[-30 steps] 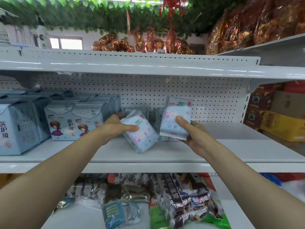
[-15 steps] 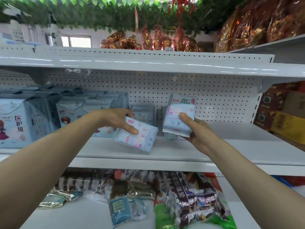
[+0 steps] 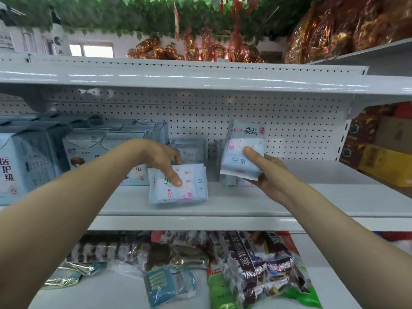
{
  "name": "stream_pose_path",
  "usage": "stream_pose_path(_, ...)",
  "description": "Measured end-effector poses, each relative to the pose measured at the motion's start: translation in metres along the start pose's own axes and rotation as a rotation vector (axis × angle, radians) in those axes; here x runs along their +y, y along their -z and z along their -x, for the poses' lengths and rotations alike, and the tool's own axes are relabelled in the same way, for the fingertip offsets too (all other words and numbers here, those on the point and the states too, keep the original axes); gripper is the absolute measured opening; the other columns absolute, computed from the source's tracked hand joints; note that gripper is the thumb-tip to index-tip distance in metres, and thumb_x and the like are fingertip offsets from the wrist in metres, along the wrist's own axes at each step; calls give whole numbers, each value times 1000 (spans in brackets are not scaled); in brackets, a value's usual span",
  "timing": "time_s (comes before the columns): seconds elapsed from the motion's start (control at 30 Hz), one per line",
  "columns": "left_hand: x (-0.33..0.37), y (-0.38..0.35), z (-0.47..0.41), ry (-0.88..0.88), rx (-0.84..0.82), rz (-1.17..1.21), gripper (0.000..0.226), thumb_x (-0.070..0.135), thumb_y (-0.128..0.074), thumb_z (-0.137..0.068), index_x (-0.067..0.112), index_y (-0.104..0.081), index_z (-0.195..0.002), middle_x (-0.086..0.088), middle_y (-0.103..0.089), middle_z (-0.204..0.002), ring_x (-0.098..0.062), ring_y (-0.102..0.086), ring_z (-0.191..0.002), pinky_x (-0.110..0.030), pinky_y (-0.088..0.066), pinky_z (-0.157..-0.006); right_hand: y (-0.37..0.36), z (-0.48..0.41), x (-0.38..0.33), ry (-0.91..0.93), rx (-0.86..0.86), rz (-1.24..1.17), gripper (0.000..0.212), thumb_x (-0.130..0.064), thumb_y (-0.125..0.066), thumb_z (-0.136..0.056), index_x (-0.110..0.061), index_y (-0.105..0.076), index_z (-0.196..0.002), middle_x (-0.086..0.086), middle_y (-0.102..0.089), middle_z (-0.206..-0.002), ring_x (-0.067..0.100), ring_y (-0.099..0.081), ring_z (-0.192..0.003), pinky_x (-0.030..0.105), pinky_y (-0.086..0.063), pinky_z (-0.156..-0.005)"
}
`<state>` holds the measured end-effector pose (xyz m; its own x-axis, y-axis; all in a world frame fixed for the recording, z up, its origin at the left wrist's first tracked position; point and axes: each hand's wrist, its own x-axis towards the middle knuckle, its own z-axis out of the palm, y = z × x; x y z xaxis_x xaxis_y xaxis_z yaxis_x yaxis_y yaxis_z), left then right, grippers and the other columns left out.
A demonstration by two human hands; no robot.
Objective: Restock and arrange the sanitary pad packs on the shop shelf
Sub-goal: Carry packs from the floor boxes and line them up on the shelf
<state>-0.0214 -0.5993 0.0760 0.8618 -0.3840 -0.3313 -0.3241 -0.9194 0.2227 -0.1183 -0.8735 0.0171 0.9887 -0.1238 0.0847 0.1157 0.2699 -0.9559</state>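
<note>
While the left hand (image 3: 160, 158) pinches the first pad pack (image 3: 178, 188), thumb on its face and fingers (image 3: 176, 157) behind, that pack rests on the shelf (image 3: 223, 207), near the shelf front. The right hand (image 3: 269, 177) grips the second pad pack (image 3: 242, 152) upright, clear of the shelf. Advised: square the first pad pack to the shelf front before release, then seat the second pad pack.

Shop: white pegboard shelves (image 3: 223, 207), packaged snacks (image 3: 263, 270).

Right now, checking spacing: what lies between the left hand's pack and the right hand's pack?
Head view: only a narrow strip of bare shelf.
</note>
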Motion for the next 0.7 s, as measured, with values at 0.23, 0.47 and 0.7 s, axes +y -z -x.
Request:
stream_pose_path(0.23, 7, -4, -24, -39, 144, -124, 76, 40, -87, -73, 25, -43, -132, 8, -61, -122, -18, -59, -112, -32, -47, -95, 1, -6, -4, 8, 8, 7, 53, -30, -78, -81, -8, -64, -127, 8, -76, -111, 22, -73, -106, 38, -56, -97)
stream_pose_path(0.47, 11, -10, -49, -37, 273, -187, 77, 31, -87, -75, 21, -40, -136, -3, -53, -129, -24, -54, -110, -34, -48, -92, 7, -9, -1, 8, 10, 45, 50, -32, -77, -83, -10, -65, -126, 8, -76, -112, 23, -72, -108, 42, -53, -102)
stream_pose_path(0.7, 1, -10, -71, -3, 415, -244, 73, 37, -87, -73, 28, -46, -132, 0, -41, -116, -24, -50, -114, -36, -48, -95, 12, -5, -7, 15, 5, 35, 47, -30, -75, -86, -7, -65, -126, 8, -75, -114, 22, -72, -108, 40, -54, -100)
